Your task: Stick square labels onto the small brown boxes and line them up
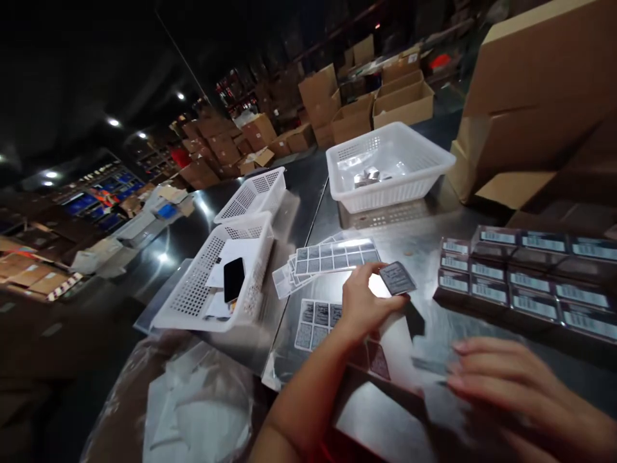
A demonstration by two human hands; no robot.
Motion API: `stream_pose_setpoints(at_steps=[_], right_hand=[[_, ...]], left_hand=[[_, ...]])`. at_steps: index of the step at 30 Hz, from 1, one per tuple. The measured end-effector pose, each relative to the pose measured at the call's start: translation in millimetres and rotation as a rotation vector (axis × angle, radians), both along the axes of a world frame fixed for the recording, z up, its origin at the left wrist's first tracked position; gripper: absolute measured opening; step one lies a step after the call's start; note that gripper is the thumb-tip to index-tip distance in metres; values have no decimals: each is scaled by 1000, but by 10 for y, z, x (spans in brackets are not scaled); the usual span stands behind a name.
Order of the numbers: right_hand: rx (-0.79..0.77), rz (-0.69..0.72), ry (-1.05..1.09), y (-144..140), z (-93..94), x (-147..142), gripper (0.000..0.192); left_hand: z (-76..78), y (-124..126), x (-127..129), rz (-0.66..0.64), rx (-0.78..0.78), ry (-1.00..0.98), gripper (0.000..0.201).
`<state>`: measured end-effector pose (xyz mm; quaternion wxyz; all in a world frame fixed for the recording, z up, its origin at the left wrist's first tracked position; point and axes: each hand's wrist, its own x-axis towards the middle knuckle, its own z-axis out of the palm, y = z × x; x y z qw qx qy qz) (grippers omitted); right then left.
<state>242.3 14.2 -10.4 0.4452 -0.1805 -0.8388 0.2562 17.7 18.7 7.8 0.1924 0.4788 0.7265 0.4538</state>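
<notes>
Item: small grey printed label [396,278], square, slightly glossy, pinched at its near edge between thumb and fingertips of the left hand [362,302]. It is held just above the reflective steel table [414,241], tilted, clear of everything else.

Right hand [511,379]: fingers spread and flat, resting on a dark, blurred flat packet [434,360] at the near edge of the table, pressing it down rather than gripping it. What the packet is cannot be made out.

Beneath and just behind the left hand: white backing sheets of grey square labels [337,256], several fanned in a loose stack, one more sheet [315,318] lying under the wrist with some squares missing.

Beyond the right hand: rows of dark flat boxes with white barcode strips [525,276], laid side by side.

Farther out from the left hand: a white perforated plastic basket [193,289] holding papers and a black phone [234,278]; a second white basket [253,193] behind it; a third, deeper white basket [385,164] with a few small silvery packets inside.

Near edge, by the left forearm: crumpled clear plastic bags [193,399].

Background: stacked brown cardboard cartons [535,96].

Handling note, as it looks from here: the label seems best kept by one edge only, adhesive face untouched, squared to the packet before any corner goes down, with the right hand holding the packet flat and steady.
</notes>
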Motion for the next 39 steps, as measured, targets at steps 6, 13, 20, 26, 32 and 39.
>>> stream_pose_setpoints(at_steps=[6, 13, 20, 26, 32, 39], right_hand=[[-764, -284, 178, 253, 347, 96, 16], [-1096, -56, 301, 348, 436, 34, 67], [-1137, -51, 279, 288, 444, 17, 72], [-1130, -66, 252, 297, 456, 23, 71], [-1121, -77, 241, 297, 453, 29, 70], [-1145, -57, 226, 306, 453, 30, 72]], left_hand=[[-71, -135, 181, -260, 116, -282, 57], [-50, -195, 294, -395, 78, -330, 52], [-49, -216, 342, -435, 75, -276, 50], [-30, -220, 351, -439, 82, -273, 50], [-15, -229, 356, -440, 81, -247, 50], [-19, -232, 356, -429, 57, -236, 49]])
